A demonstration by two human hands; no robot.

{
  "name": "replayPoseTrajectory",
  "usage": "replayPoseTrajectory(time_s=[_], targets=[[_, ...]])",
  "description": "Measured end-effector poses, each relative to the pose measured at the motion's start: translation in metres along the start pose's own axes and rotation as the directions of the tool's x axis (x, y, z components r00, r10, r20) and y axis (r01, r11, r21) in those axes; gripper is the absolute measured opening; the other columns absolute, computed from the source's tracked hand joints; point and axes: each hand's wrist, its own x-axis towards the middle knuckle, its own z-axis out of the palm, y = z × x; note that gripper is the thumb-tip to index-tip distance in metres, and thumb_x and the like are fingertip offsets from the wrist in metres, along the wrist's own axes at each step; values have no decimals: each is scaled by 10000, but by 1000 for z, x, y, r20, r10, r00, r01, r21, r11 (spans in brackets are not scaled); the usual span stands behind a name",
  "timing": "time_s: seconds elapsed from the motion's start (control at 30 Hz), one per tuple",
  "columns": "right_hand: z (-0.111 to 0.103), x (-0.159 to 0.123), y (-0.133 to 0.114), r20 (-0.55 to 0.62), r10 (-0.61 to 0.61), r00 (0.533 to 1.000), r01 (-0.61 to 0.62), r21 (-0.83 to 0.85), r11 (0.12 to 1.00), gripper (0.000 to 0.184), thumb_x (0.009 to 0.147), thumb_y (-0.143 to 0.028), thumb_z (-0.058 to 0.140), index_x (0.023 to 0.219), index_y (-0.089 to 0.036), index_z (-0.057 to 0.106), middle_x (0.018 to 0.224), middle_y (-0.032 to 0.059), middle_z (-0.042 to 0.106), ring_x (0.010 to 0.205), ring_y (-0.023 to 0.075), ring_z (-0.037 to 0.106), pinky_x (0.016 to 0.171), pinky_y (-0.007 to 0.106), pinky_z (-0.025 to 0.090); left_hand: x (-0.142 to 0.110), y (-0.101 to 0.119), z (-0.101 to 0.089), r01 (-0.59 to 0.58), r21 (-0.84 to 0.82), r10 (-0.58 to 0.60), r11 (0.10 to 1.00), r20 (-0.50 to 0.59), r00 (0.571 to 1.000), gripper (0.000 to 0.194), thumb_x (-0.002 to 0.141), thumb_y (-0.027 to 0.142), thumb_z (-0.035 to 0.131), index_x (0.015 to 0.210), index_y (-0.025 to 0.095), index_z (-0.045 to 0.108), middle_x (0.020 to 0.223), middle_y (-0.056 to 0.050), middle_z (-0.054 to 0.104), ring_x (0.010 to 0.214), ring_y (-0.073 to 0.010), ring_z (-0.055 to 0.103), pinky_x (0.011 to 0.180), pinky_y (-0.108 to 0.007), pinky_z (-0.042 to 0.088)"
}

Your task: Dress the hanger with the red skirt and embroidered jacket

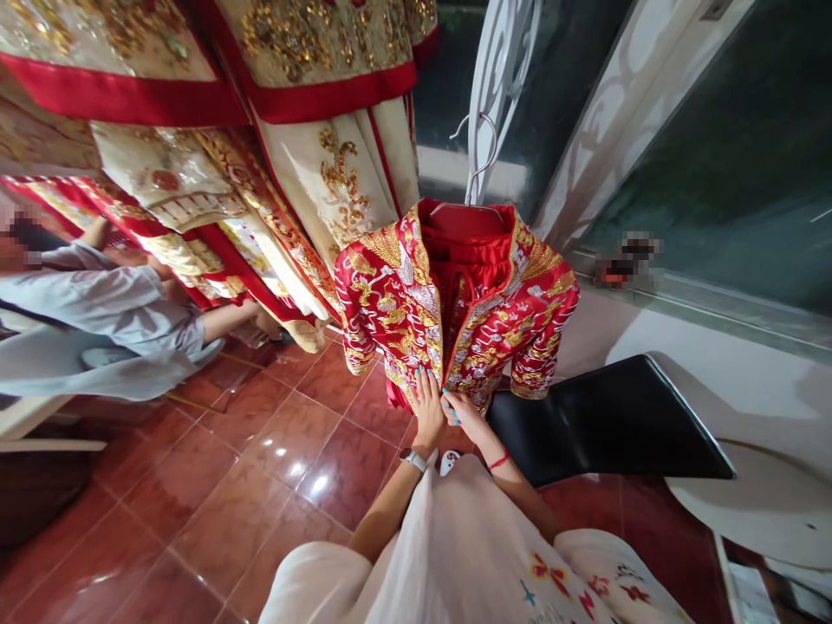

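Note:
A red jacket (403, 303) thick with gold and silver embroidery hangs on a hanger (477, 169) in front of me, its front open on a red lining. My left hand (427, 407) lies on the lower hem of the left front panel, fingers stretched along the cloth. My right hand (463, 410) pinches the hem of the right front panel, just beside the left hand. Both hands have teal nails; a watch sits on the left wrist and a red string on the right.
More embroidered cream and red garments (292, 156) hang at the upper left. Another person in grey (104, 321) leans in at the left. A black chair seat (604, 420) stands at my right beside a white round table (760, 503). Glossy red floor tiles (214, 485) lie below.

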Motion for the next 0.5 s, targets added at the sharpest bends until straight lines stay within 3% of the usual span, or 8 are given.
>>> replayPoseTrajectory(time_s=[0.23,0.37,0.5], targets=[[2,0,-9,-9,-9,1000,9,59,998,509,698,-608,717,586,-216,413,494,-99,298,445,41,196,440,232,148,3,1,0,48,-27,-47,998,25,999,686,962,175,340,1614,79,150,1663,-239,168,1565,-337,137,1230,-632,159],[4,5,-35,7,-6,1000,5,89,996,451,719,-552,704,598,-221,424,497,-94,300,440,48,203,437,239,161,6,2,1,31,-60,-30,998,28,999,655,972,219,373,1596,70,244,1656,-244,214,1567,-343,133,1227,-635,155],[6,10,-64,-27,-125,992,127,79,989,430,768,-565,670,643,-224,441,528,-88,299,449,57,224,444,242,189,6,2,3,40,-88,-39,995,12,999,590,1002,265,356,1568,98,347,1644,-225,285,1559,-335,191,1230,-612,183]])
